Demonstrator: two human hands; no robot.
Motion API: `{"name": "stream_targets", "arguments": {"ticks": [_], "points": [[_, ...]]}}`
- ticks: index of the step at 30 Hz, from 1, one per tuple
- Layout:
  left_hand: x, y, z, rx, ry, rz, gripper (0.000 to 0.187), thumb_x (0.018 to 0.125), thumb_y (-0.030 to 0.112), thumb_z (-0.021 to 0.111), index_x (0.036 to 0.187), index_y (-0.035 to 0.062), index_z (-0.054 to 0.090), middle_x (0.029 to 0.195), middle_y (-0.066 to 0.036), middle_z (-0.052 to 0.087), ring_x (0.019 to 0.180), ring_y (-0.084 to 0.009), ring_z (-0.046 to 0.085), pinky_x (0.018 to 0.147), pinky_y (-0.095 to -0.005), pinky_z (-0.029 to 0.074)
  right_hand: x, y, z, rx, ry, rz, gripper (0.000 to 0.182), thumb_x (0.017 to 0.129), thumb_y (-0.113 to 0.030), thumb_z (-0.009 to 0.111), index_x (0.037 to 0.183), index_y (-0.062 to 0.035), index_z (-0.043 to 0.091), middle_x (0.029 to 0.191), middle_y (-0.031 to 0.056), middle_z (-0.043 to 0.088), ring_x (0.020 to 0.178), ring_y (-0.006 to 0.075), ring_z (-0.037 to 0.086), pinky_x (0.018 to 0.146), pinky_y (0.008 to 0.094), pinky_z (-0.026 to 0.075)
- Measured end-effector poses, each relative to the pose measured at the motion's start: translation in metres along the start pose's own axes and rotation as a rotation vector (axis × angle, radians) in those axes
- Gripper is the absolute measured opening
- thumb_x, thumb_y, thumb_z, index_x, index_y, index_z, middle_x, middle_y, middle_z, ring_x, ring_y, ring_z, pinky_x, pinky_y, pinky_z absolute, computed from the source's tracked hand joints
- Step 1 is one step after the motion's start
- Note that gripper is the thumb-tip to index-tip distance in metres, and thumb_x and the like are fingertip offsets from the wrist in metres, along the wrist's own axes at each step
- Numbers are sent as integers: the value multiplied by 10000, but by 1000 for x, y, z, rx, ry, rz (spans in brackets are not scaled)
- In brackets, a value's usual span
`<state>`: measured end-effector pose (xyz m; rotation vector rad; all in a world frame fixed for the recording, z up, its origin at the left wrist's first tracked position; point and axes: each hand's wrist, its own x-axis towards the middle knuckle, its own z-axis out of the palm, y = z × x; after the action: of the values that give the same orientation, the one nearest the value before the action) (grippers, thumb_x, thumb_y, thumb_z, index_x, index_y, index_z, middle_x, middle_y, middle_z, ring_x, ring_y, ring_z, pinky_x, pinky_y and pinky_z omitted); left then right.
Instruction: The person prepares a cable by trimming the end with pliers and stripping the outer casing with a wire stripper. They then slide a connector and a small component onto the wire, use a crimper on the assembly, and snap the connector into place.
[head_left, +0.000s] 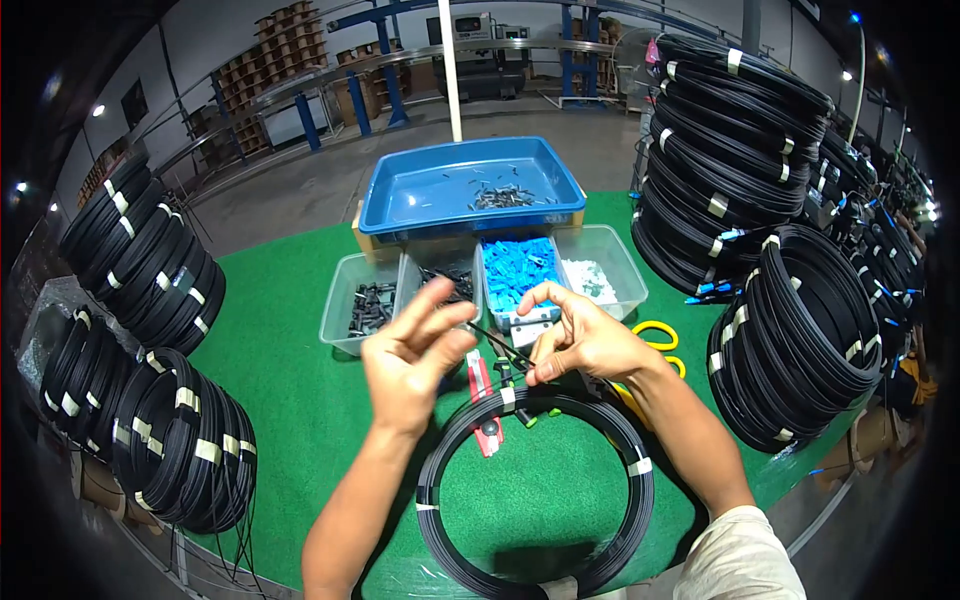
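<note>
2 hands meet above the round coil of black cable (536, 500) on the fuzzy green table (300, 400). Your right hand (580, 340) pinches the thin cable end (500, 347). Your left hand (410, 365) touches it, fingers spread wide.

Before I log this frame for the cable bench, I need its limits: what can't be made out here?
All from the head view:
- Cable end between the left hand and right hand: too thin, and the fingers cover it.
- Red-handled tool: its head lies behind the hands.
- Yellow-handled scissors: blades hidden by the right forearm.
- Small dark parts in the blue tray: too small to identify.
- Cable coil: near edge cut off by the frame.
</note>
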<state>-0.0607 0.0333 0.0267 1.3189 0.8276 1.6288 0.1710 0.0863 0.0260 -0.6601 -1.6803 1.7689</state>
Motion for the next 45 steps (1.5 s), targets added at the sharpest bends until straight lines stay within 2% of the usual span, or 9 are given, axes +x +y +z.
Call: {"name": "stream_targets", "arguments": {"ticks": [4,9,12,14,16,19,23,37,45], "points": [[-12,-14,27,18,-2,-79,213,896,40,722,1078,-70,707,1009,-160,733,932,-176,691,868,-304,545,-3,3,6,67,51,-13,647,793,114,729,1294,-17,340,853,176,711,821,218,725,762,320,576],[-12,-31,16,-270,-80,7,198,971,232,643,939,44,592,886,-77,661,997,-249,682,845,-357,524,-12,-16,-15,-180,136,-136,674,766,92,764,1314,-62,404,1060,156,711,1009,191,671,825,330,563],[-2,-31,15,-426,-62,-41,251,1013,367,534,994,128,462,846,-12,547,1048,-275,656,918,-469,514,-30,-30,-51,-818,212,-99,255,785,25,738,1004,-21,616,894,86,727,868,161,700,784,322,546],[0,-36,9,-454,-103,-59,267,1017,393,504,1015,130,456,806,-11,529,964,-273,683,905,-487,530,-46,-37,-62,-1048,78,93,189,779,-53,759,914,-21,630,765,88,713,739,177,698,708,334,529],[2,-40,6,-360,-93,-93,256,1022,391,493,1026,139,449,699,0,489,662,-206,636,747,-413,558,-54,-19,-69,-1115,-13,185,194,780,-70,765,903,-17,625,761,102,709,720,229,696,689,355,526],[1,-35,9,-354,-54,-117,264,1014,384,517,1043,129,456,669,0,482,568,-165,575,666,-373,540,-66,17,-54,-1221,-12,259,242,796,-120,772,943,-19,609,811,144,681,794,350,670,694,429,504],[0,-37,5,-222,-25,-123,267,1011,359,544,1076,111,469,688,-15,533,513,-140,552,577,-331,519,-84,26,-29,-1259,120,264,331,790,-168,759,1021,-22,572,1002,190,650,958,403,645,790,495,517],[0,-18,4,-246,-113,-178,198,993,161,611,1114,30,524,879,-86,641,615,-141,648,558,-258,549,-89,28,-29,-1297,-65,135,621,736,-50,726,1309,-192,532,1032,154,524,1020,353,545,822,449,479],[1,-13,2,-134,-112,-208,183,984,141,618,1088,7,550,842,-97,650,569,-141,627,520,-254,518,-88,25,-35,-1516,-62,-32,413,774,-67,713,1166,-187,660,1064,97,556,1012,302,564,849,437,478]]}}
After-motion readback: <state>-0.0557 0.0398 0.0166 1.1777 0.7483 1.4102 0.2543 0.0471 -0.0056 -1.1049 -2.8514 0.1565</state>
